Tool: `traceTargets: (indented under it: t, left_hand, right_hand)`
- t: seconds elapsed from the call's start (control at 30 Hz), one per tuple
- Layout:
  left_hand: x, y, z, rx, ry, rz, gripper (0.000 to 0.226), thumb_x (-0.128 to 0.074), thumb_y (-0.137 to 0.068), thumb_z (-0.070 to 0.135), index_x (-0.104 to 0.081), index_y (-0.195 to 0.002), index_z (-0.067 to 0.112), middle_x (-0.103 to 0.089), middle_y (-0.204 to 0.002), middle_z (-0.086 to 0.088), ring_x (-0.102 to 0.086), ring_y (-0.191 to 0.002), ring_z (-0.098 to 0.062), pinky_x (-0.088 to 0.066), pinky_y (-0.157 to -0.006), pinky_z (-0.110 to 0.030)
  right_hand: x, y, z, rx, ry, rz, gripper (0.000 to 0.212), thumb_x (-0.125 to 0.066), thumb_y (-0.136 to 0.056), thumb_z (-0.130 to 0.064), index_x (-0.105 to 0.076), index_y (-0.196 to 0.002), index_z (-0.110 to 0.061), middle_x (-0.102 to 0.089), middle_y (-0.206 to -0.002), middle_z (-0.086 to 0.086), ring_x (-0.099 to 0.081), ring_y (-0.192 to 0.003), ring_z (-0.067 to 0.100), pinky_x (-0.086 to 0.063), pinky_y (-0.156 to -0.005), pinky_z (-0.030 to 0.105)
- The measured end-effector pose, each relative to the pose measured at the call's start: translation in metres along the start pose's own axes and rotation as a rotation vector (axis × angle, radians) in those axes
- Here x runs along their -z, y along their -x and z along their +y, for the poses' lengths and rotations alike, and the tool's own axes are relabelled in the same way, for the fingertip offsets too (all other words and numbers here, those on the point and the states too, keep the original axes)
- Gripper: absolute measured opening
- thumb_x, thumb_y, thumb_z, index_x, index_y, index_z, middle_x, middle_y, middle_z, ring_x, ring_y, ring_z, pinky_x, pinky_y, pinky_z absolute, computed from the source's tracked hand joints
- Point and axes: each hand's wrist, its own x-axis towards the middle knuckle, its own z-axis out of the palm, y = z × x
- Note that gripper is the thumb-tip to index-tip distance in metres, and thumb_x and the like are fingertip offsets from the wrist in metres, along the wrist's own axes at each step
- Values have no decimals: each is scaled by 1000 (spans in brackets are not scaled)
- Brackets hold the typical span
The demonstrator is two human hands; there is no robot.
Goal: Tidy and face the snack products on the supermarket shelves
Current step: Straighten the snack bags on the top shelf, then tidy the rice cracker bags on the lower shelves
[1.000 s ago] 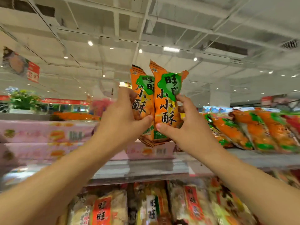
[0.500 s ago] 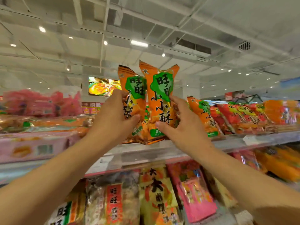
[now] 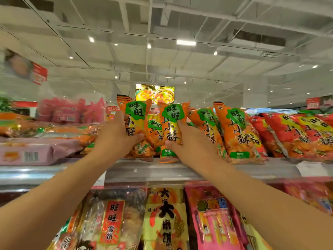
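Two orange snack bags with green labels stand upright on the top shelf (image 3: 162,171). My left hand (image 3: 115,136) grips the left orange bag (image 3: 135,116), thumb across its lower front. My right hand (image 3: 191,141) holds the right orange bag (image 3: 172,123), thumb at its lower front and fingers along its right side. A third orange bag (image 3: 154,130) shows between them, further back. More orange bags (image 3: 237,134) lean in a row to the right.
Red bags (image 3: 295,134) lie at the far right of the top shelf. Pink flat packs (image 3: 36,152) and orange bags (image 3: 27,127) lie at the left. Below the shelf edge hang rice-cracker packs (image 3: 111,221), a yellow pack (image 3: 165,217) and pink packs (image 3: 212,217).
Both hands have lowered the two orange bags from mid-air onto the top shelf, spreading them apart. The view has moved closer to the shelf.
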Motion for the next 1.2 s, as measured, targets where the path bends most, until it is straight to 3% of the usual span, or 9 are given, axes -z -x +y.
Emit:
traceTargets:
  t: [0.17, 0.27, 0.37, 0.47, 0.6, 0.73, 0.8, 0.93, 1.2]
  left_hand:
    - [-16, -1, 9, -24, -50, -134, 67, -75, -78, 49, -45, -129, 19, -62, -118, -2, -54, -93, -17, -42, -75, -32]
    - [-21, 2, 15, -47, -144, -189, 76, -67, -80, 61, -39, -139, 21, -60, -127, -7, -55, -95, -20, -40, -76, -31]
    - [-25, 8, 16, -57, -189, -212, 80, -56, -85, 65, -23, -147, 26, -61, -128, -11, -61, -101, -28, -43, -77, -34]
    - [-26, 14, 15, -96, -197, -212, 79, -45, -86, 70, -19, -148, 29, -65, -103, -6, -61, -92, -25, -49, -78, -40]
    - [-25, 32, 9, -325, -325, -54, 69, -34, -93, 63, -26, -149, 23, -32, -155, -8, -39, -136, -31, -43, -102, -51]
    - [-29, 51, 8, -464, -413, 4, 62, -33, -98, 49, -34, -148, 13, -25, -159, -13, -35, -140, -36, -37, -105, -53]
    - [-30, 65, 1, -453, -384, 64, 61, -36, -98, 45, -34, -148, 11, -26, -159, -15, -31, -142, -36, -29, -110, -54]
    - [-32, 104, -34, -504, -496, 185, 57, -35, -100, 40, -39, -146, 6, -28, -157, -18, -26, -145, -35, -16, -117, -49]
    - [-35, 128, -56, -468, -614, 193, 54, -27, -105, 38, -31, -151, 11, -22, -159, -17, -17, -148, -33, -12, -120, -48]
  right_hand:
    - [0, 4, 5, 25, 107, -4, 57, -51, -92, -54, -32, -137, -25, -51, -79, -5, -61, -86, 26, -42, -57, 34]
    - [-6, 9, 7, 28, 142, 4, 57, -41, -96, -52, -29, -143, -24, -59, -92, 3, -61, -94, 30, -38, -58, 34]
    - [-19, 17, 10, 91, 219, 68, 62, -32, -98, -49, -20, -151, -20, -64, -112, 11, -59, -98, 33, -34, -63, 35]
    - [-26, 13, 16, 83, 193, 66, 62, -28, -98, -50, -19, -152, -19, -65, -112, 12, -58, -99, 33, -43, -74, 39]
    - [-34, 16, 15, 27, 230, 43, 64, -21, -98, -51, -13, -153, -19, -55, -136, 11, -54, -115, 33, -42, -92, 43]
    - [-35, 34, 11, -25, 182, 129, 66, -26, -101, -49, -12, -154, -12, -21, -158, 16, -24, -142, 33, -20, -114, 45]
    - [-37, 53, 8, 59, 134, 211, 60, -31, -102, -41, -20, -153, -11, -14, -160, 16, -13, -146, 32, -9, -117, 43]
    - [-55, 103, 3, 191, 116, 120, 55, -29, -101, -36, -31, -150, -13, -13, -161, 15, -7, -149, 29, 1, -120, 43]
    - [-67, 118, 4, 164, 206, 141, 61, -45, -97, -27, -25, -152, -10, -14, -160, 16, -7, -149, 30, 1, -120, 45]
